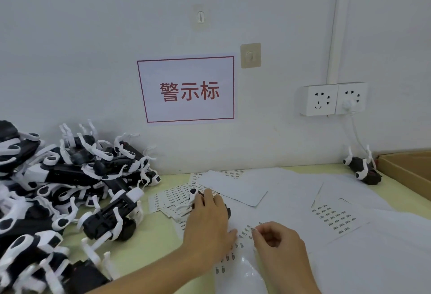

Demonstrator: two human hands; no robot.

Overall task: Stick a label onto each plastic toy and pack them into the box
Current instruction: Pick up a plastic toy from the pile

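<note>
The left hand [207, 212] curls over a black-and-white plastic toy [194, 197] resting on label sheets on the table [149, 244]. The right hand [277, 244] pinches a small label [254, 229] off the label sheet [235, 254] just beside it. More toys [70, 182] are heaped at left; a cardboard box [405, 170] sits far right.

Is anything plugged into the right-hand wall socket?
Yes. A white plug sits in the right socket, its cord hanging down; the left socket is free.

Both forearms are bare, with no sleeve reaching into view. The left hand [207, 219] and right hand [277, 244] seem ungloved and ringless, though blur limits certainty.
</note>
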